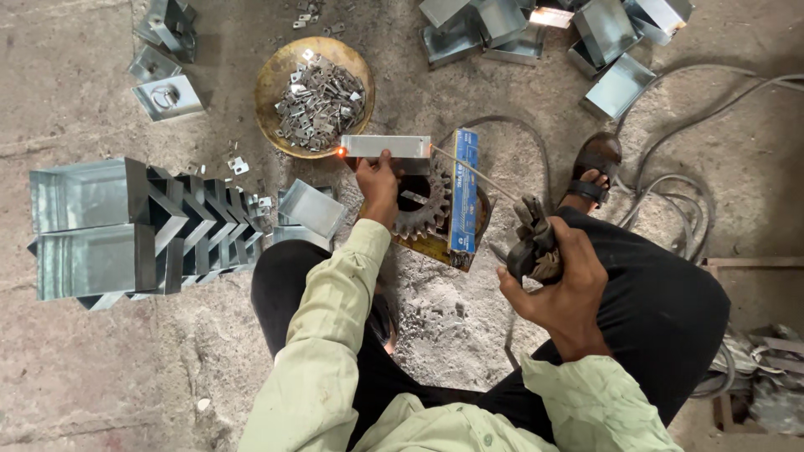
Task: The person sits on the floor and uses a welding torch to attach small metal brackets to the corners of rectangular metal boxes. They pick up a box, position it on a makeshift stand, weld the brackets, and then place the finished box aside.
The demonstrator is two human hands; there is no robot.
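My left hand [378, 186] grips a small rectangular sheet-metal box [385, 147] from below, holding it over a large rusty gear [424, 205] on the ground. A small orange glow [341, 152] burns at the box's left corner. My right hand [559, 272] is closed on a dark welding electrode holder [529, 241]. A thin welding rod [473, 172] runs from the holder up toward the box. A blue carton of rods [464, 199] stands on edge between the gear and the holder.
A round pan of small metal brackets [316, 98] lies beyond the box. Nested metal boxes [126, 226] are stacked at left, and more boxes [544, 33] lie at top right. Cables [678, 180] curl beside my sandalled foot [593, 172].
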